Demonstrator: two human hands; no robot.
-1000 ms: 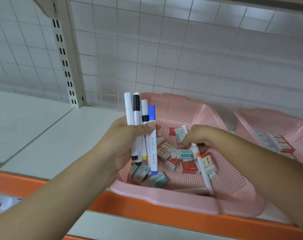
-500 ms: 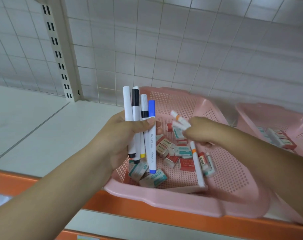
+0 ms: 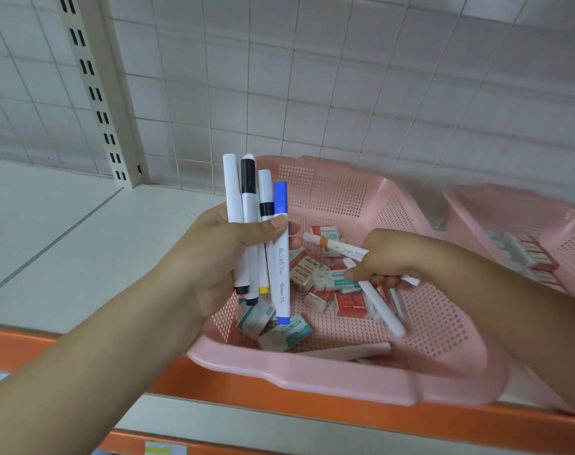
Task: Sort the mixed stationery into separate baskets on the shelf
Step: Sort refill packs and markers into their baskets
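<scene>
The sorting looks partway through, judging by how things lie. The left hand (image 3: 220, 254) grips a bundle of markers (image 3: 250, 198), four of them, thumb clamped across the barrels. The right hand (image 3: 391, 254) is curled round an orange-banded marker (image 3: 332, 245), lifted just above the pink basket (image 3: 312, 372) beneath both hands. A white marker (image 3: 378, 303) slants down from under the right thumb; I cannot tell whether it is pinched or merely lying there. Boxed erasers (image 3: 348, 305) litter the basket floor below the hands, and one more pale pen (image 3: 348, 351) lies along the near wall, so picking remains. Beyond the right forearm a second basket (image 3: 470, 205) holds only erasers (as far as its blurred contents show); no basket for markers is in view.

The bundle stands nearly upright, caps up, tails hanging towards the basket. The orange-banded marker lies close to level, its banded end aimed at the left fingertips, its other end jutting out past the right fingers.
</scene>
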